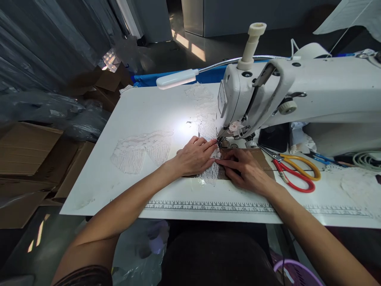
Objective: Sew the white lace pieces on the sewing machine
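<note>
A white sewing machine (297,95) stands on a white table (143,115). A strip of white lace (210,172) runs under its presser foot (222,142). My left hand (195,157) lies flat on the lace just left of the foot, fingers stretched toward the needle. My right hand (245,171) presses flat on the lace and the brown patch (262,157) right of it, fingers pointing left at the seam. Neither hand grips anything.
More white lace pieces (139,151) lie left of my hands. Red-and-yellow scissors (294,169) rest right of my right hand. A gooseneck lamp (177,78) lights the work. A printed ruler (208,206) lines the table's front edge. Cardboard boxes (26,151) stand to the left.
</note>
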Demonstrator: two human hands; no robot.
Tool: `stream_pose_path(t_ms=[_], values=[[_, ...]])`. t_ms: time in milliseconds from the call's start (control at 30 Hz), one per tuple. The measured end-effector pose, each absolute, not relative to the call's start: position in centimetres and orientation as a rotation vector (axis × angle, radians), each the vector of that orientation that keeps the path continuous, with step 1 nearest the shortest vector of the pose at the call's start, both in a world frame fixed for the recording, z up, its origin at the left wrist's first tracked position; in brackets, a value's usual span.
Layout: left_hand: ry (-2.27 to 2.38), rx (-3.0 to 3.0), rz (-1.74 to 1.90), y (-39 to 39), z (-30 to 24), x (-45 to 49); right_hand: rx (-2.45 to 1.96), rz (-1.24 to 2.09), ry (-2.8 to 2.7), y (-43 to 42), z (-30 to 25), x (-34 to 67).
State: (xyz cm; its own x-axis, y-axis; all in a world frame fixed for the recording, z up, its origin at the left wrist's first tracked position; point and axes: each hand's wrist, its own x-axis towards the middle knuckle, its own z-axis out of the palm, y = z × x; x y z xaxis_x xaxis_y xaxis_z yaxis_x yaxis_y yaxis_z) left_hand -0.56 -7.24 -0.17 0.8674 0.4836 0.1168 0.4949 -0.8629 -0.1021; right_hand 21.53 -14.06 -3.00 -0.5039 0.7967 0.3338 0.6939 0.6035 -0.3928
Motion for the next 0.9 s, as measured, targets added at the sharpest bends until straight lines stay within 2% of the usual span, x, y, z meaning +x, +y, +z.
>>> stream_pose_path(t_ms=[633, 900], values=[[-0.917, -2.973, -0.266, -7.9, -1.6, -0.3, -1.200, 0.307, -2.296, -14.1, -2.8, 21.4], [-0.806, -2.926, -0.512, -8.1, -2.1, -0.2, -1.199, 0.316, -2.339, -14.0, -2.9, 21.7]])
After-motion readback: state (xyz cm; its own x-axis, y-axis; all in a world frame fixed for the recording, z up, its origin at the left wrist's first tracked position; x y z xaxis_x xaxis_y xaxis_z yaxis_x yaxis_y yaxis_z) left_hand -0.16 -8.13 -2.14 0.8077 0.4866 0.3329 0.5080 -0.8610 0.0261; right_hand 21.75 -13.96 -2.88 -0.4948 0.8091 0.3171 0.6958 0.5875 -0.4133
